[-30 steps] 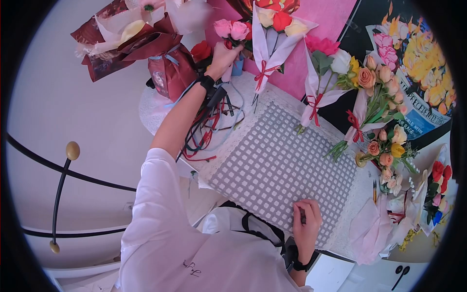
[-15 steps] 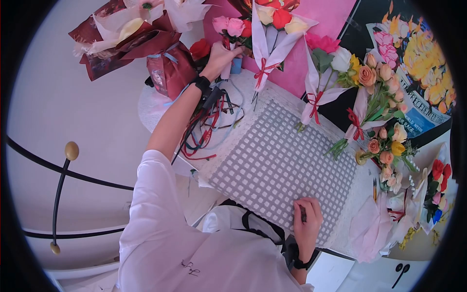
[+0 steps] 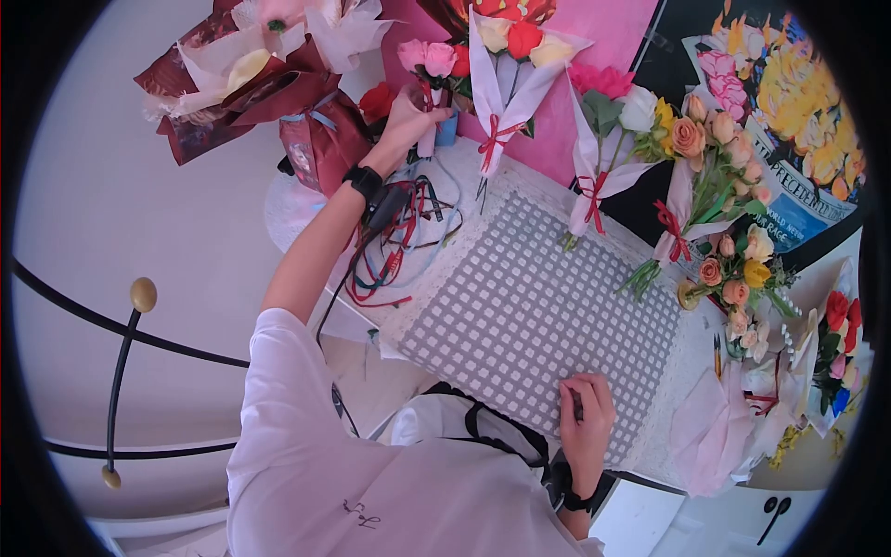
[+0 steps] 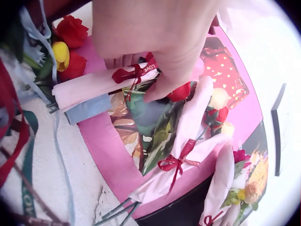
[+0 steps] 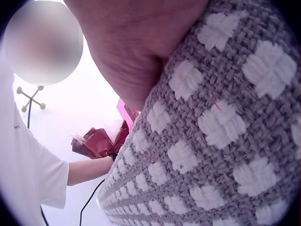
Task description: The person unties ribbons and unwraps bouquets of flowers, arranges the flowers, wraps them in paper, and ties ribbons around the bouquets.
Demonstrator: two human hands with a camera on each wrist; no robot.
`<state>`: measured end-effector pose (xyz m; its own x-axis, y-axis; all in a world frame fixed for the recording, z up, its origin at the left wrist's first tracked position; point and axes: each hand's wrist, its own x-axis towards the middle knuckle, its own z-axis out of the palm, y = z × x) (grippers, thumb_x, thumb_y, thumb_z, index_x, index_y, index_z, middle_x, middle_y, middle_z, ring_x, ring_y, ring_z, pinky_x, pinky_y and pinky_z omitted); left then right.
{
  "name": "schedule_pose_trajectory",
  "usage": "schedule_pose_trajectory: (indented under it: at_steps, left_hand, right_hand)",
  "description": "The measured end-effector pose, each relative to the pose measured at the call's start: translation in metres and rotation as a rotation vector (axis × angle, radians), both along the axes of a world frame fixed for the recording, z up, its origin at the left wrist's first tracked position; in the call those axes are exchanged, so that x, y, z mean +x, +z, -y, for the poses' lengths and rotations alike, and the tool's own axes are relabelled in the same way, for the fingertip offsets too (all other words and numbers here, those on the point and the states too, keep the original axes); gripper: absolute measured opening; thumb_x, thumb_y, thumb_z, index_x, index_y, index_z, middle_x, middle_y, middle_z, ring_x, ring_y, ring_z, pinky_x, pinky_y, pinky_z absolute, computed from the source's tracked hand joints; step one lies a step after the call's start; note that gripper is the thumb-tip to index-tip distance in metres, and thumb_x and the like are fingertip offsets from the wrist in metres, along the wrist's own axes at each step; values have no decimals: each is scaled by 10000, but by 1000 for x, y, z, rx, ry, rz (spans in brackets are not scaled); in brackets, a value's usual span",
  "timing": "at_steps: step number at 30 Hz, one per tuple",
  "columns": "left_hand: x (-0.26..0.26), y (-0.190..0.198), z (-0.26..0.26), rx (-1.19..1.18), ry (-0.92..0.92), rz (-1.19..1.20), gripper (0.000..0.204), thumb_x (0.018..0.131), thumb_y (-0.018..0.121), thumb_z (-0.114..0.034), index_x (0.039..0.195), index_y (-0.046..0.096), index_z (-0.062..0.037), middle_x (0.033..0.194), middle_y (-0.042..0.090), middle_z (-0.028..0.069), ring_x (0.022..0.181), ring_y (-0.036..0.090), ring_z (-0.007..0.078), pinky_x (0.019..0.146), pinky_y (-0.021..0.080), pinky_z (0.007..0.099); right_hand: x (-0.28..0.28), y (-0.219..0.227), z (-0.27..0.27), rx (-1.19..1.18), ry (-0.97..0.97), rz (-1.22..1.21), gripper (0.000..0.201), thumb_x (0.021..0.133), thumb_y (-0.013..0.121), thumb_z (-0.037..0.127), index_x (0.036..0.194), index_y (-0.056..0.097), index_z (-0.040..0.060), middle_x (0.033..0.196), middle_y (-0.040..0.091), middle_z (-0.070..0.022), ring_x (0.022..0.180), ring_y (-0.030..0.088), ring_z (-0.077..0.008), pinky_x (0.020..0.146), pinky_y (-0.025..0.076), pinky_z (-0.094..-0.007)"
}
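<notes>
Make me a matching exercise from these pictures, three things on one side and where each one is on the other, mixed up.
Things:
1. left hand
2. right hand
3. tangle of ribbons

Places:
A. on the grey checked mat's near edge
B. on the table left of the mat
C. gripping the small pink-wrapped bouquet at the far end

Pairs: 1-C, 2-A, 3-B

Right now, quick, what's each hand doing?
Left hand: grips the small pink-wrapped rose bouquet.
Right hand: curled on the grey checked mat, holding something small and dark.
</notes>
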<state>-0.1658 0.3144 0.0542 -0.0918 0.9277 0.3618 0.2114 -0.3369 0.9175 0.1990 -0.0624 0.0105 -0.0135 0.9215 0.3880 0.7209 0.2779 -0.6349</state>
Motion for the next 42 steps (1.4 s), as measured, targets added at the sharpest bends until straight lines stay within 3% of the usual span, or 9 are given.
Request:
schedule_pose_trajectory:
  at_steps: [7, 11, 13, 18, 23, 25, 35, 37, 42]
  left_hand:
    - [25, -7, 50, 73, 286, -68, 778, 823, 804, -77, 1455, 368, 48, 1428, 531, 203, 1355, 524, 296, 1173, 394, 385]
    - [41, 3, 127, 266, 248, -78, 553, 919, 685, -25, 1402, 418, -2, 1345, 553, 134, 1298, 538, 251, 1147, 402, 368]
    - [63, 7, 191, 159, -10, 149, 406, 957, 653, -43, 1321, 476, -22, 1242, 576, 94, 1177, 566, 197, 1069, 437, 332]
    - [134, -35, 300, -55, -472, -331, 89, 954, 695, -48, 1032, 695, -4, 892, 723, 42, 811, 700, 141, 739, 542, 294]
    - [164, -49, 311, -222, -651, -136, 113, 979, 693, -49, 1073, 718, 7, 848, 749, 52, 780, 726, 115, 649, 541, 257]
    - [170, -58, 308, -330, -484, -52, 112, 999, 675, -53, 1082, 716, 11, 847, 745, 48, 743, 712, 92, 622, 533, 237]
    - [172, -55, 307, -235, -444, -101, 92, 963, 735, -54, 900, 705, 5, 733, 697, 19, 639, 652, 54, 569, 498, 222]
    - [172, -56, 309, -217, -429, -127, 212, 953, 742, -35, 784, 620, 1, 676, 648, 1, 612, 629, 42, 549, 482, 221]
    - [172, -69, 311, -199, -380, -70, 305, 983, 709, -37, 757, 504, -24, 664, 585, -12, 583, 590, 42, 518, 451, 229]
  right_hand:
    - [1, 1, 1, 42, -2, 19, 115, 857, 736, -58, 947, 684, -10, 954, 655, -122, 807, 663, -309, 667, 522, -386]
    - [3, 5, 1, 59, 10, 20, 110, 855, 739, -49, 939, 680, -9, 953, 656, -122, 815, 666, -314, 674, 533, -402]
    - [2, 5, 0, 59, 12, 14, 108, 856, 740, -45, 937, 680, -8, 953, 656, -123, 821, 668, -316, 677, 538, -406]
    - [3, 4, -1, 62, 29, 26, 109, 853, 740, -33, 937, 676, -6, 953, 653, -121, 836, 667, -324, 679, 543, -416]
    - [6, 8, -1, 88, 40, 28, 111, 849, 741, -28, 937, 678, -8, 956, 653, -121, 835, 664, -324, 676, 538, -419]
    - [6, 6, -1, 70, 31, 38, 112, 848, 740, -29, 938, 677, -8, 955, 651, -118, 831, 659, -319, 672, 534, -420]
    - [6, 10, -4, 84, 52, 49, 112, 850, 740, -30, 939, 676, -7, 952, 649, -109, 819, 648, -310, 660, 526, -414]
    - [7, 10, -3, 81, 61, 34, 113, 851, 740, -28, 940, 675, -8, 951, 650, -103, 813, 645, -303, 657, 524, -412]
    - [8, 11, -3, 78, 56, 34, 109, 853, 738, -29, 940, 675, -9, 948, 653, -98, 812, 645, -293, 654, 521, -408]
